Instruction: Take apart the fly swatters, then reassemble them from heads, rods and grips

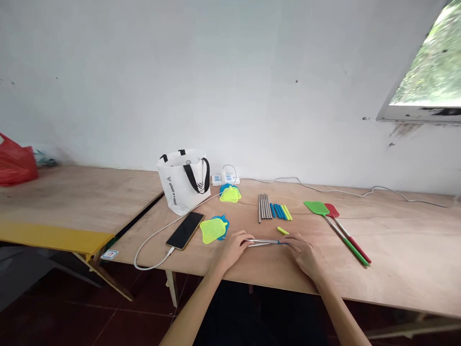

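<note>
Between my hands, just above the front of the wooden table, are thin silver metal rods (264, 241). My left hand (233, 249) has its fingers closed on their left ends. Around the right end, where a bit of blue handle sleeve (283, 242) shows, my right hand (305, 252) is closed. A loose yellow handle sleeve (283, 230) lies just beyond my right hand. Farther back are a row of metal tubes (264, 207), several blue sleeves (278, 211) and yellow sleeves (287, 212). Left of my left hand, a yellow fly swatter head (212, 230) overlaps a blue one (224, 226).
Green (317, 207) and red (332, 210) fly swatters with handles lie at right. More swatter heads (230, 194) sit near a power strip (216, 179). A white bag (180, 187) and a phone (185, 230) with a charging cable (139, 252) are at left.
</note>
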Available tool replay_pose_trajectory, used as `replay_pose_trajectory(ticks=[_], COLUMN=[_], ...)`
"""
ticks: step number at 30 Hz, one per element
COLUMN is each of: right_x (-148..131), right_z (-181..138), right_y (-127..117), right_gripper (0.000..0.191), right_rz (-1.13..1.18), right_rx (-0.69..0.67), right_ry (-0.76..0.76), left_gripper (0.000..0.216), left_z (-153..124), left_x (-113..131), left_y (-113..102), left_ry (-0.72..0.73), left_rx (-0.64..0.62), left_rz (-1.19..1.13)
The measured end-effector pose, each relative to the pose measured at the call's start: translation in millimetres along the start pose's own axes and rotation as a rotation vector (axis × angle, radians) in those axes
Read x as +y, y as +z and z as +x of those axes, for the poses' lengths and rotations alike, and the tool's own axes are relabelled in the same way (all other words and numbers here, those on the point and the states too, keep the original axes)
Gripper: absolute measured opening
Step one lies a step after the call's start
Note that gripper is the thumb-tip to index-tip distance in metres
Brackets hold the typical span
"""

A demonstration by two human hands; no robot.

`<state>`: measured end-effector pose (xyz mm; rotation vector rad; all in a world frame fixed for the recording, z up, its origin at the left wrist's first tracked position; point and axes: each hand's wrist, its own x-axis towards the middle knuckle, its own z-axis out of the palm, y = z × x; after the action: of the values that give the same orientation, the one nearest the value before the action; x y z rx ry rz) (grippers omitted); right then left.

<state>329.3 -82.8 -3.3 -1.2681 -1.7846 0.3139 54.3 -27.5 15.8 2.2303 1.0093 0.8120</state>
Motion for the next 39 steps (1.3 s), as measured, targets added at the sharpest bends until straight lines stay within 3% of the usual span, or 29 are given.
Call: replay_pose_trajectory(ticks=[4,10,17,30,39], right_x=[1,-3,5,-9,0], right_z=[1,3,1,2,0], right_y=[5,0,2,-3,0], right_gripper=[0.031,0.033,0.028,0.029,0.029], right_rz=[0.001,-0.015,-0.088,-0.063,-0.061], right_rx=[-0.011,0.134,0.000,0.171,0.115], right_ry=[0.027,0.100,-0.003,0.016,-0.002], left_gripper=[0.018,0.017,0.016,0.020,0.019], left_z=[1,1,2,-1,-1], left_x=[4,10,3,8,4], left_y=[6,7,11,6,7], left_ry=[0.044,-0.031,-0.028,-0.030,-0.008], left_rx=[-0.025,0.042,0.047,0.094,0.095], left_rz=[-0.044,-0.026,-0.002,-0.034,-0.026])
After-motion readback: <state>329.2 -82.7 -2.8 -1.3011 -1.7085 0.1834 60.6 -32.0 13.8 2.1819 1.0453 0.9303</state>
